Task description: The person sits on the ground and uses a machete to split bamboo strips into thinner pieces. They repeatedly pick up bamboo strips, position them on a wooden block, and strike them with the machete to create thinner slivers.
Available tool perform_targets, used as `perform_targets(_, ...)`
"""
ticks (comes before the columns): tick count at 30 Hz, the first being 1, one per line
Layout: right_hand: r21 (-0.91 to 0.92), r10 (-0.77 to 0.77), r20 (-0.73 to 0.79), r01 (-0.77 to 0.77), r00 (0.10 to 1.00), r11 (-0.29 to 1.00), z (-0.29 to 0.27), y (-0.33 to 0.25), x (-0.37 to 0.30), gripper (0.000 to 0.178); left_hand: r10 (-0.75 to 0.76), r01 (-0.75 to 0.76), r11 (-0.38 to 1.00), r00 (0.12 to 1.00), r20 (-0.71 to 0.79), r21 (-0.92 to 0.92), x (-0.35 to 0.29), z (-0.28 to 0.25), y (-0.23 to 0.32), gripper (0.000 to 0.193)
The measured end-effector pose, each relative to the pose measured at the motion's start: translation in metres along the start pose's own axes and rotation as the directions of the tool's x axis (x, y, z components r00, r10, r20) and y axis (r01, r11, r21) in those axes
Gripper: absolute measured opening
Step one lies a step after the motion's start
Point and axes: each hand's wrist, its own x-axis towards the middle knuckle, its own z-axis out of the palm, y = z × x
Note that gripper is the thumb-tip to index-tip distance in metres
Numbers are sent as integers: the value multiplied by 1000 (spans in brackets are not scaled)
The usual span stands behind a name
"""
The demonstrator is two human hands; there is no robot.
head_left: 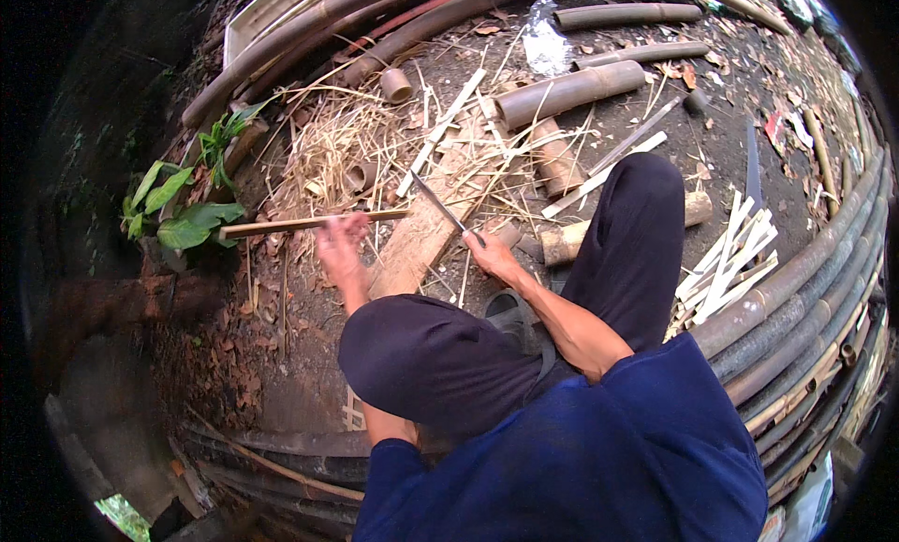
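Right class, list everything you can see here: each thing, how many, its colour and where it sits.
bamboo strip: one, tan, held level in the left hand
knife: one, grey blade, in the right hand
wooden plank: one, pale brown, on the ground under the hands
short bamboo sections: several, brown, top centre
split slats: a pile, pale, right
long bamboo poles: many, brown, right edge
leafy plant: one, green, left
shavings: heap, straw-coloured, upper left
left hand: gripping the strip
right hand: gripping the knife
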Motion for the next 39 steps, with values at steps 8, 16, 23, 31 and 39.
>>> perform_targets(8,-159,-112,17,113,994,981,-5,3,4,59,151,-76,935,969,-194,347,5,2,-4,38)
perform_targets(16,-266,-117,43,124,992,956,8,-52,-28,49,411,-496,855,827,-384,-152,25,29,75,39)
perform_targets(23,-139,-185,73,194,980,971,31,-76,-42,43,417,-493,870,728,-544,6,-3,54,81,43)
perform_targets(31,-255,-146,17,145,989,956,6,4,-9,46,386,-481,875,768,-511,-62,2,63,87,45)
perform_targets(39,-78,-233,151,246,961,966,19,-100,-53,43,203,-420,763,878,-434,-492,-1,45,84,40)
